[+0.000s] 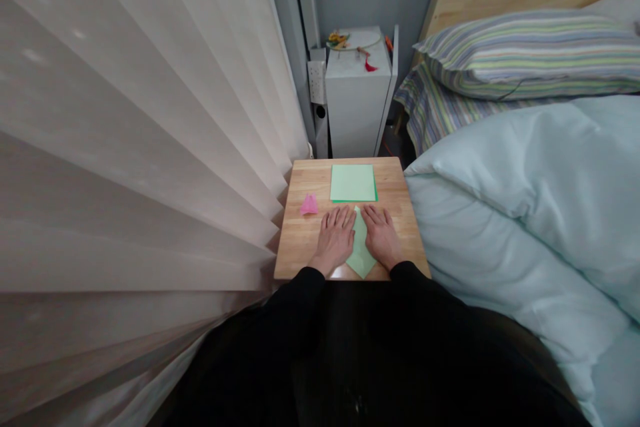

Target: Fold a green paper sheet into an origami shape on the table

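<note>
A light green sheet of paper (361, 255), folded to a kite-like shape, lies on the small wooden table (295, 250) with one point toward me. My left hand (337, 237) rests flat along its left edge, fingers stretched out. On its right edge lies my right hand (381, 235), also flat with the fingers extended. Both hands cover parts of the paper's sides. Beyond the fingertips sits a stack of square green paper (353, 183), pale on top with a darker green edge below. A small folded pink paper piece (309, 204) is left of my left hand.
Pleated curtains (200, 147) hang close along the table's left side. A bed with a pale blue quilt (525, 200) and a striped pillow (530, 57) borders the right. Behind the table stands a white cabinet (356, 107) with small ornaments on top.
</note>
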`<state>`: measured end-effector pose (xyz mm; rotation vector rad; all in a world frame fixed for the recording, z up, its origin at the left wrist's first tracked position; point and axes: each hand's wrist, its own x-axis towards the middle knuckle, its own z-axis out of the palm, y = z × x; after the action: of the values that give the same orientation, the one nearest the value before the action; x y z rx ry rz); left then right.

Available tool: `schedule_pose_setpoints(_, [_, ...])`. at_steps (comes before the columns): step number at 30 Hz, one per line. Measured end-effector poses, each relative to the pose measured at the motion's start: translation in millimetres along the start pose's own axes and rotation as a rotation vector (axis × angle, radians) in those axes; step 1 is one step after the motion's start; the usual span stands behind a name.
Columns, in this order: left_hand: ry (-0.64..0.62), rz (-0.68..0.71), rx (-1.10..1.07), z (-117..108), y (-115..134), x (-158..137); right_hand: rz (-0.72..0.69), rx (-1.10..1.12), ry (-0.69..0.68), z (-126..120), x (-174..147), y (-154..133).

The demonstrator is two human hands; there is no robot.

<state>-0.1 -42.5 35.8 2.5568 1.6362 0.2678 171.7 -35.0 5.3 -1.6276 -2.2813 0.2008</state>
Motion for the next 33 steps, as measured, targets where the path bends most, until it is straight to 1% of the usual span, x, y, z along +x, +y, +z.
schedule_pose_setpoints(8, [-0.008, 0.000, 0.010, 1, -1, 0, -0.001, -0.008, -0.006, 1, 0, 1])
schedule_pose_setpoints(16, [0.027, 0.011, -0.001, 3, -1, -1, -0.004, -0.033, -0.015, 6, 0, 4])
schedule_pose_setpoints(24, [0.070, 0.022, -0.034, 5, -1, -1, -0.015, -0.106, -0.076, -7, 3, -8])
schedule_pose_setpoints(33, [0.095, 0.022, -0.070, 9, -1, -2, 0.059, -0.214, -0.092, -13, 16, -14])
